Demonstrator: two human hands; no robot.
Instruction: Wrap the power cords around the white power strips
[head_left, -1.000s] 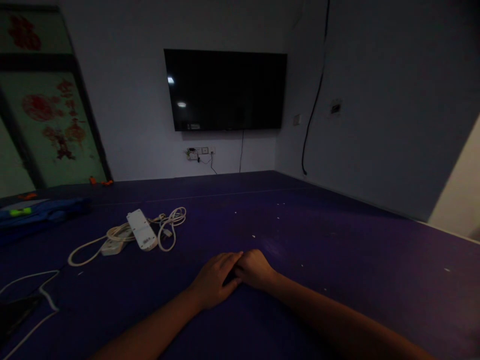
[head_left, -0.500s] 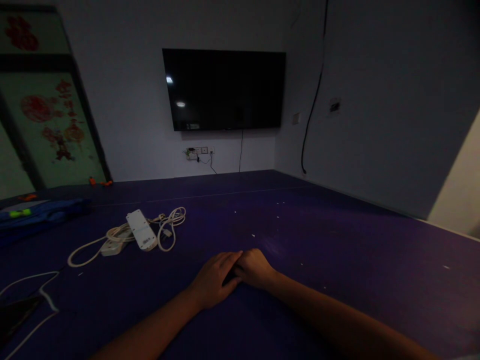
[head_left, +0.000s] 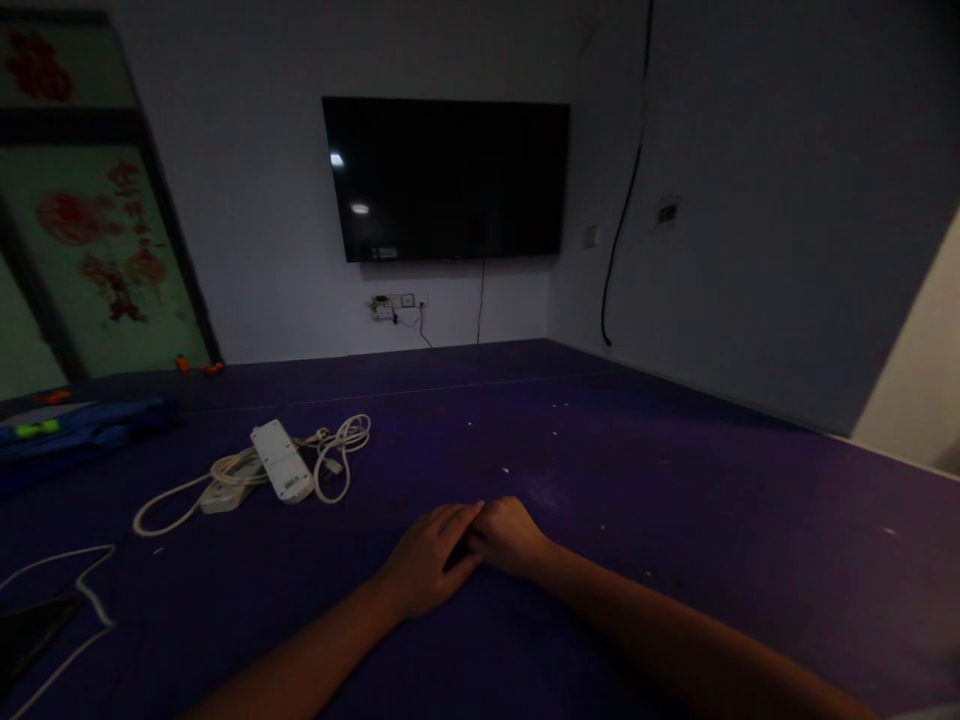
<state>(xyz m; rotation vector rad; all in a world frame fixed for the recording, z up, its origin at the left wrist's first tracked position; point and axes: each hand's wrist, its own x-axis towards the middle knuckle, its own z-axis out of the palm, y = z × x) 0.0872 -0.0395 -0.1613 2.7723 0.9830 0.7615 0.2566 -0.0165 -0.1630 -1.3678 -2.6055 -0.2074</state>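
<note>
My left hand (head_left: pixel 426 562) lies on the dark purple surface (head_left: pixel 435 660) with its fingers stretched toward the right and its thumb apart. Its fingertips touch my right hand (head_left: pixel 511 536), which is curled into a loose fist. A small dark gap shows between the two hands, and no object is visible in either. The undersides of the right fingers are hidden. Closest to the hands, off to the left, is a white power strip (head_left: pixel 283 462) lying partly over another power strip (head_left: pixel 223 494), with a coiled white cable (head_left: pixel 351 440) beside them.
A blue cloth (head_left: pixel 112 425) with a bright green item (head_left: pixel 37 428) lies at the left. Nearer, a white cord (head_left: pixel 94 590) runs beside a dark flat object (head_left: pixel 34 630). White scraps dot the surface. A television (head_left: pixel 454 180) hangs on the wall; a black cable (head_left: pixel 626 200) hangs right of it.
Both hands keep their pose and place. The whole view has shifted very slightly.
</note>
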